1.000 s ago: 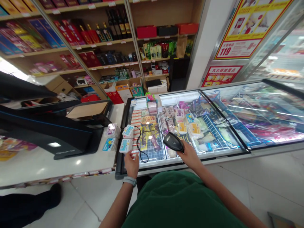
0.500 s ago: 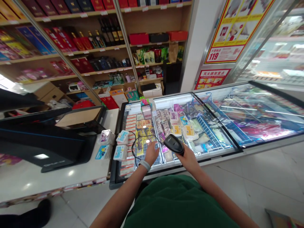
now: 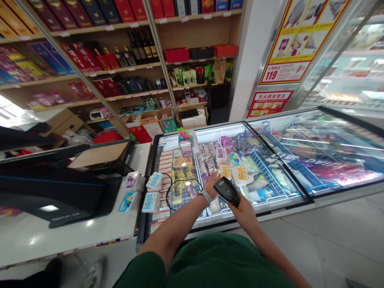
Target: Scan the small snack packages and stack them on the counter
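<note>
From afar, I'm gripping the black scanner (image 3: 226, 190) with the right hand (image 3: 244, 211) and holding the left hand (image 3: 211, 185) open beside an orange-labelled pack (image 3: 226, 172).

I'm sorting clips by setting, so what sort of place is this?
Probably a shop, perhaps near its checkout. Price labels line stocked shelves, a glass-topped freezer displays packaged goods, and the right hand holds what looks like a barcode scanner.

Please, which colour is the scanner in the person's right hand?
The scanner is black; it shows best in the head view.
</note>
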### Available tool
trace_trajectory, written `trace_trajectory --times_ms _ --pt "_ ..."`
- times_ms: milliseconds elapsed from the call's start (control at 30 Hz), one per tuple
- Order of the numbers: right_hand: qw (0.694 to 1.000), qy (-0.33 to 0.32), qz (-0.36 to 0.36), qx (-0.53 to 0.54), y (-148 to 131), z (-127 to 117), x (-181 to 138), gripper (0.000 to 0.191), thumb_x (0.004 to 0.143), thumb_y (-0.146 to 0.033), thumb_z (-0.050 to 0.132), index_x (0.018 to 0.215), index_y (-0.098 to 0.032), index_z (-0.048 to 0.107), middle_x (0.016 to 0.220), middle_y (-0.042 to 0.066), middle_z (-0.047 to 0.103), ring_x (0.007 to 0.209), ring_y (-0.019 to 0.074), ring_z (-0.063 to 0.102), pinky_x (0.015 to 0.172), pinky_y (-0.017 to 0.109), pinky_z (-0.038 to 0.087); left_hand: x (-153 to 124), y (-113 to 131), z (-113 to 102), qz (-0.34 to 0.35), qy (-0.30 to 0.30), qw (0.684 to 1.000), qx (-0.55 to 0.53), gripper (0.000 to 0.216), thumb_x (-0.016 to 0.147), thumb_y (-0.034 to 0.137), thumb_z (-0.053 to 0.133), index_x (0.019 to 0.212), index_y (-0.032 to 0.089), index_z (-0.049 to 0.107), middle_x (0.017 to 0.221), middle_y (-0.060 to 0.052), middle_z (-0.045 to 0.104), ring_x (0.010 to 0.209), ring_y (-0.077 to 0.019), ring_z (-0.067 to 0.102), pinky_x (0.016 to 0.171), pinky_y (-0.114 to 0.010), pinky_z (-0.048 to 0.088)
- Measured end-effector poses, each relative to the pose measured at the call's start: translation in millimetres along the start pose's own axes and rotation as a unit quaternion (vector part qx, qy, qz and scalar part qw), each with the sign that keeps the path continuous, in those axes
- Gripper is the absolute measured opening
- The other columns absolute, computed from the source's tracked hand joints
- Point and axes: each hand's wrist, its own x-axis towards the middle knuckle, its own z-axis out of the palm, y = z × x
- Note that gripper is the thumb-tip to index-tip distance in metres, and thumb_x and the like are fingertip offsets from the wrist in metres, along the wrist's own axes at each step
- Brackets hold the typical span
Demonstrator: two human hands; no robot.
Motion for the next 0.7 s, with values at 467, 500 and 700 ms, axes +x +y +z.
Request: trace_trajectory --times_ms 467,500,700 --pt "0.993 0.056 0.085 -0.051 9 -8 5 0.038 0.080 -0.042 0.052 0.108 -0.017 0.058 0.091 0.010 0.071 0.087 0.0292 0.068 0.073 0.036 0.052 76 -1 39 0.054 -0.077 0.991 0.090 0.055 0.096 0.036 0.028 0.149 0.020 0.025 0.158 -0.011 0.018 0.146 -0.0294 0.009 0.112 -0.061 0.022" --pt "0.993 0.057 0.090 -0.055 10 -8 5 0.038 0.080 -0.043 0.052 0.108 -0.017 0.058 0.091 0.010 0.071 0.088 0.0294 0.068 0.073 0.036 0.052 76 -1 41 0.060 -0.079 0.990 0.095 0.055 0.096 0.034 0.027 0.149 0.020 0.026 0.157 -0.011 0.018 0.146 -0.0296 0.009 0.111 -0.061 0.021" --pt "0.989 0.065 0.106 -0.084 18 -7 5 0.041 0.081 -0.045 0.051 0.110 -0.017 0.057 0.092 0.010 0.072 0.089 0.0305 0.068 0.073 0.037 0.053 69 3 39 0.070 -0.050 0.989 0.116 0.048 0.096 0.024 0.028 0.142 0.017 0.038 0.151 -0.016 0.032 0.142 -0.0318 0.020 0.110 -0.056 0.025"
